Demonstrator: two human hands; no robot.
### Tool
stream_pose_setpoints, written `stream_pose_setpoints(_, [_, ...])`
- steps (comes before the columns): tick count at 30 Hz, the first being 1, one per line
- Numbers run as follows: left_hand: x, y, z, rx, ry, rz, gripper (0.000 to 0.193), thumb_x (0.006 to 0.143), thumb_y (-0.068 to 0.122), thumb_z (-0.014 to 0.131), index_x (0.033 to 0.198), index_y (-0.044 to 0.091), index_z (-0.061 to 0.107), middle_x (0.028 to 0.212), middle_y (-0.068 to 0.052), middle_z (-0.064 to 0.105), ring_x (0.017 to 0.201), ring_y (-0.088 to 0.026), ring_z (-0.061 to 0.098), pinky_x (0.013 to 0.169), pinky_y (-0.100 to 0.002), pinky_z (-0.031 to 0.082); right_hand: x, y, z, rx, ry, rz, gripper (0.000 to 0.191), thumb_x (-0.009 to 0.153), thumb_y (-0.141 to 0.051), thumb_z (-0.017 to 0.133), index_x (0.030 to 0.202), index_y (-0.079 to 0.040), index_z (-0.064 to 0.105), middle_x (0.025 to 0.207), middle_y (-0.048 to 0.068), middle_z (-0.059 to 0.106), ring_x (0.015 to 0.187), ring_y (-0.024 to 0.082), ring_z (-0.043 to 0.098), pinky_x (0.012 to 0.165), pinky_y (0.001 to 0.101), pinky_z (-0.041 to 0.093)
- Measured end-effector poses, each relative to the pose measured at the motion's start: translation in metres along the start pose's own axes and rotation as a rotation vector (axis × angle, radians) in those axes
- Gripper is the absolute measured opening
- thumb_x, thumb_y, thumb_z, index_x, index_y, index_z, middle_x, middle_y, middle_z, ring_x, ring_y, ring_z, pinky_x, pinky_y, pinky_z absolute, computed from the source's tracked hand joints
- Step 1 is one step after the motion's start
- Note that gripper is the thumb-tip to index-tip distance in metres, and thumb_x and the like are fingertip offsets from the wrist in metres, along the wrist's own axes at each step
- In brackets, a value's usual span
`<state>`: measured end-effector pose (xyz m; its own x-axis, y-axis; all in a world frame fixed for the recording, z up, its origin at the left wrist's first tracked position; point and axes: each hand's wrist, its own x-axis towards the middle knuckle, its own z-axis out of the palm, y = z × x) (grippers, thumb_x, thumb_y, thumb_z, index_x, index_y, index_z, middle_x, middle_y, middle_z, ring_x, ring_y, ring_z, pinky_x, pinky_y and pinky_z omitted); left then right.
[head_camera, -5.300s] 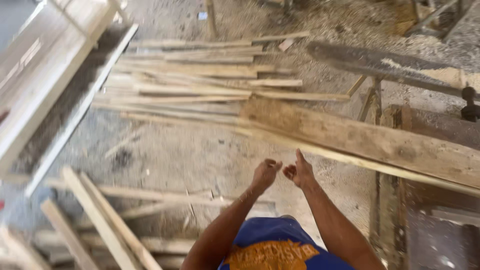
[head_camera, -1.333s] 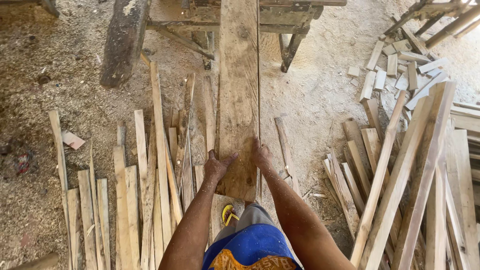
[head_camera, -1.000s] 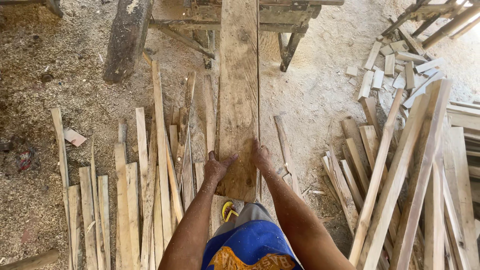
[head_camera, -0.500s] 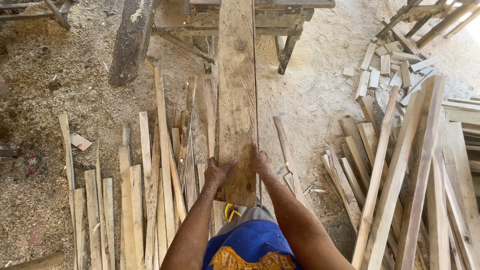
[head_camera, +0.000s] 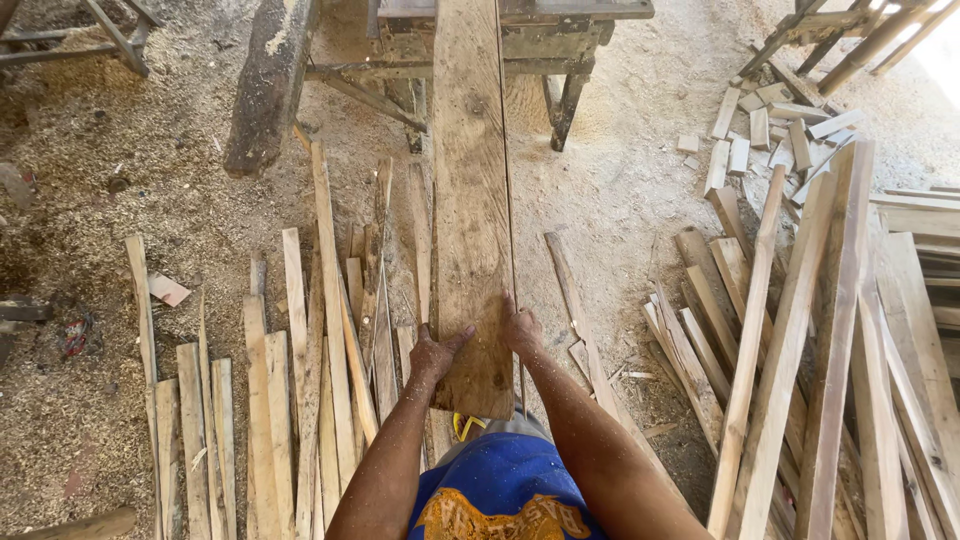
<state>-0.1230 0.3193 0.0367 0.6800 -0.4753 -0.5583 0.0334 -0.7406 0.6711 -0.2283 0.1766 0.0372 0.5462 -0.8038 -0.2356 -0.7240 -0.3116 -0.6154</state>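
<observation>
Two hands (head_camera: 478, 342) grip plank (head_camera: 470, 180); sawdust floor (head_camera: 120, 200), offcut strips (head_camera: 300, 400).

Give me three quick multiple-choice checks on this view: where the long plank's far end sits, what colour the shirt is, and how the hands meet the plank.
1. The far end of the long plank rests:
A. on the wooden bench
B. on the sawdust floor
C. on the stack of boards at right

2. The person's shirt is mainly:
A. red
B. blue
C. white

3. The hands and the plank:
A. both hands are clear of it
B. only one hand touches it
C. one hand is on each side edge

Key: 1 A, the plank runs up onto the bench; 2 B, blue cloth with an orange print; 3 C, the left hand and right hand press its two edges near the close end.
</observation>
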Motion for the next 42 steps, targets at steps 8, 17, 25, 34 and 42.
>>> stream_pose_setpoints(8, [-0.024,-0.014,0.0,-0.016,0.006,0.023,0.141,0.059,0.079,0.08,0.158,-0.003,0.023,0.139,-0.03,0.058,0.123,-0.038,0.066,0.102,-0.041,0.056,-0.029,0.003,-0.001,0.002,-0.126,0.157,0.089,0.097,-0.073,0.023,0.158,-0.011,0.041,0.136,0.033,0.055,0.129,0.05,0.052,0.11,0.0549,0.043])
stream_pose_setpoints(17, [-0.047,-0.031,0.002,0.064,0.012,0.021,0.145,0.059,0.085,0.075,0.158,-0.006,0.021,0.141,-0.034,0.055,0.126,-0.041,0.063,0.104,-0.042,0.055,-0.057,0.009,0.003,-0.043,-0.105,0.124,0.079,0.101,-0.064,0.021,0.155,-0.012,0.045,0.134,0.034,0.056,0.129,0.049,0.052,0.11,0.0542,0.043])
stream_pose_setpoints(25, [-0.065,-0.044,0.01,0.049,0.048,0.056,0.143,0.058,0.085,0.076,0.157,-0.006,0.025,0.141,-0.032,0.057,0.129,-0.041,0.062,0.107,-0.043,0.052,-0.075,0.015,0.001,0.07,-0.082,0.313,0.095,0.106,-0.078,0.026,0.145,0.005,0.05,0.144,0.035,0.05,0.138,0.048,0.047,0.116,0.0512,0.039])
stream_pose_setpoints(34, [-0.093,-0.056,0.012,0.046,0.006,-0.049,0.146,0.056,0.085,0.076,0.16,0.0,0.02,0.146,-0.036,0.049,0.131,-0.044,0.058,0.107,-0.046,0.053,-0.102,0.021,0.003,-0.317,-0.237,0.137,0.072,0.104,-0.055,0.021,0.167,-0.019,0.023,0.137,0.031,0.056,0.122,0.043,0.063,0.101,0.0513,0.054])
stream_pose_setpoints(42, [-0.113,-0.071,0.013,0.081,-0.001,-0.021,0.144,0.058,0.086,0.075,0.16,-0.001,0.021,0.142,-0.035,0.054,0.13,-0.044,0.059,0.108,-0.046,0.052,-0.127,0.028,0.005,0.178,-0.093,0.41,0.104,0.091,-0.085,0.029,0.145,0.003,0.046,0.142,0.031,0.05,0.132,0.044,0.051,0.109,0.0506,0.046])
